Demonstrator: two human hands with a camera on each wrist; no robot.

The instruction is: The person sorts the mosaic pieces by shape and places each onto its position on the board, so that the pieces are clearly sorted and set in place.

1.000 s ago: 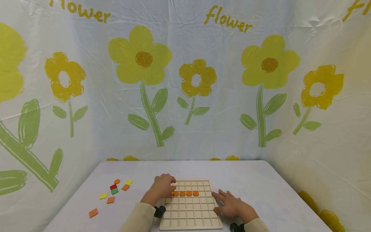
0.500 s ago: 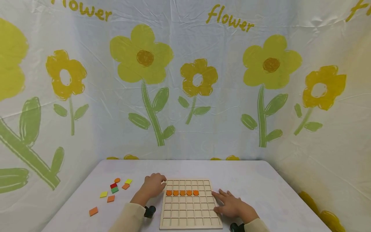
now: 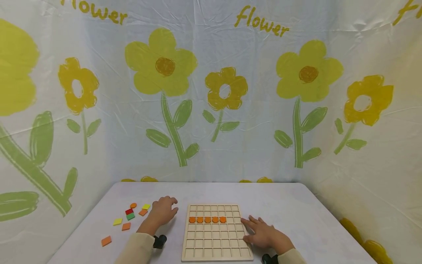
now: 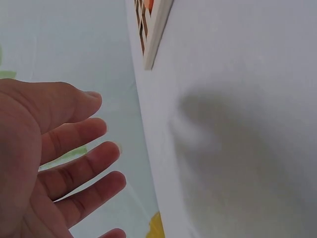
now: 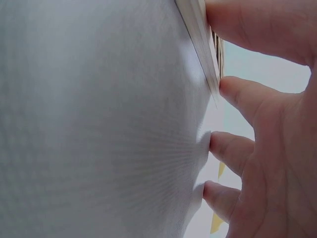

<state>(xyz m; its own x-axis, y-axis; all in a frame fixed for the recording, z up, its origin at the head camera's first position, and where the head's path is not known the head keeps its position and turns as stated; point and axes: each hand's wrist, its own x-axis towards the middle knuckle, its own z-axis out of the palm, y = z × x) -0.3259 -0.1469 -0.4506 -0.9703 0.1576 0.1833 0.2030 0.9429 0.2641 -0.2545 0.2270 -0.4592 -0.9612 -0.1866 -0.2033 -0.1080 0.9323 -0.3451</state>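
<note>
A wooden grid board (image 3: pixel 217 234) lies on the table in the head view, with a row of several orange round discs (image 3: pixel 207 220) across its left and middle columns. My left hand (image 3: pixel 162 212) hovers over the table to the left of the board, fingers loosely bent. In the left wrist view the left hand (image 4: pixel 54 153) has nothing between thumb and fingers. My right hand (image 3: pixel 263 233) rests at the board's right edge, fingers spread. The right wrist view shows the thumb and a finger of the right hand (image 5: pixel 277 134) touching the board's edge (image 5: pixel 200 44), other fingertips on the table.
Left of the board lie loose pieces: an orange disc (image 3: pixel 133 205), a red piece (image 3: pixel 129 211), a green piece (image 3: pixel 130 216), yellow squares (image 3: pixel 117 221) and several orange squares (image 3: pixel 106 241). A flower-printed cloth (image 3: pixel 211 154) surrounds the white table (image 3: pixel 283 198) at the back and sides.
My left hand has moved left from over the board to beside it, uncovering the leftmost orange disc in the row. The right hand has stayed at the board's edge.
</note>
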